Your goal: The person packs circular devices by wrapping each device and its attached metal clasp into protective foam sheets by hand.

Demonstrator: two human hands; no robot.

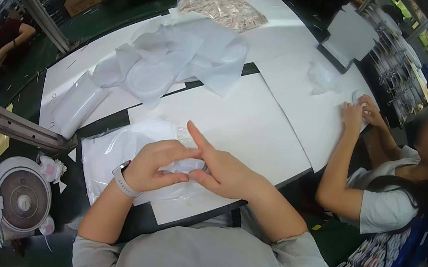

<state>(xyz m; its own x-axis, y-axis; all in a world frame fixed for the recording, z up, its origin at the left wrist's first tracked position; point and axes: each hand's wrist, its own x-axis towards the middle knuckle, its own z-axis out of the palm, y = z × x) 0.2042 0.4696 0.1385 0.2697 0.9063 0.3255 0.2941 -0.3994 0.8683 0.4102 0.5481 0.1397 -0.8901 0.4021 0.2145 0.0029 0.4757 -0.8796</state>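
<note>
My left hand (157,164), with a watch band (125,180) at its wrist, meets my right hand (224,172) over the near part of the white table. The fingers of both hands curve toward each other around a small pale, see-through piece (182,167), perhaps plastic film; its kind cannot be made out. My right index finger points up and away, while the thumbs sit close together in front. Beneath and left of my left hand lie white sheets in clear plastic (106,157).
Translucent white pouches (150,73) lie heaped beyond my hands, near a rolled clear sheet (79,104). A clear bag of small pieces (221,9) stands at the far edge. A co-worker (388,181) sits at right, handling something white. A fan (24,197) stands at lower left.
</note>
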